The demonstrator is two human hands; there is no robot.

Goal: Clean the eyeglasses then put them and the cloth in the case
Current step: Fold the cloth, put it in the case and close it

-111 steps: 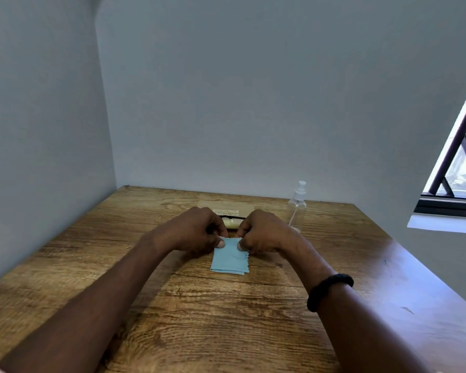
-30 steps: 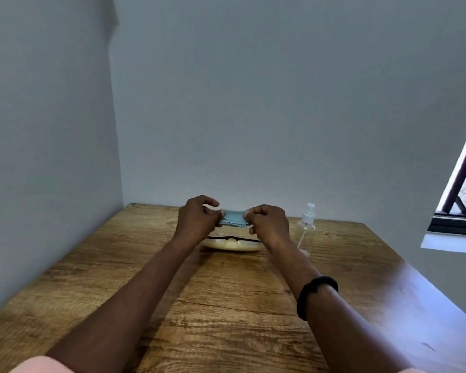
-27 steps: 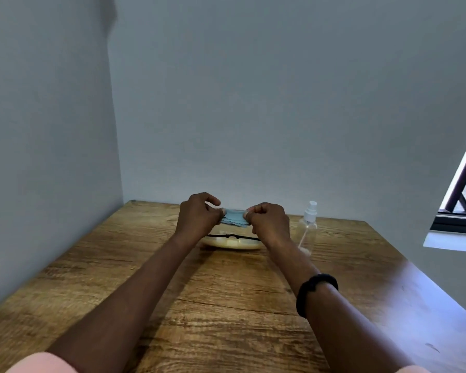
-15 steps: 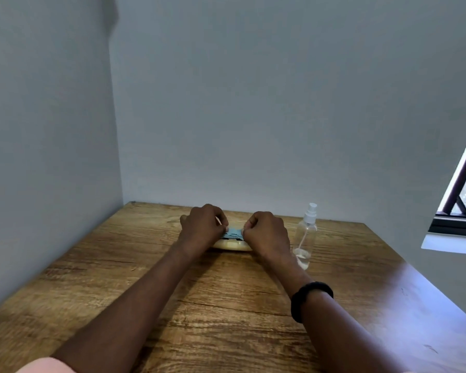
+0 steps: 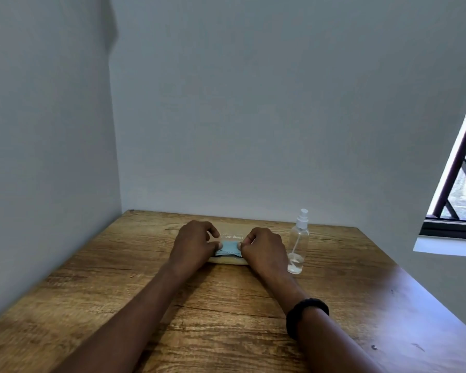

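The table (image 5: 226, 305) holds the open case (image 5: 228, 261), its lid laid back behind it, and a spray bottle (image 5: 297, 243) just right of it. The left hand (image 5: 193, 246) covers the case's left end and the right hand (image 5: 264, 251) its right end, each pinching an end of the cloth (image 5: 228, 247) with thumb and curled fingers. The step looks like seating the cloth in the case. Next comes letting go and closing the lid without trapping an edge. The cloth is pale blue, folded small, with a zigzag front edge, and lies on the case between the hands. The glasses are hidden, probably beneath it.
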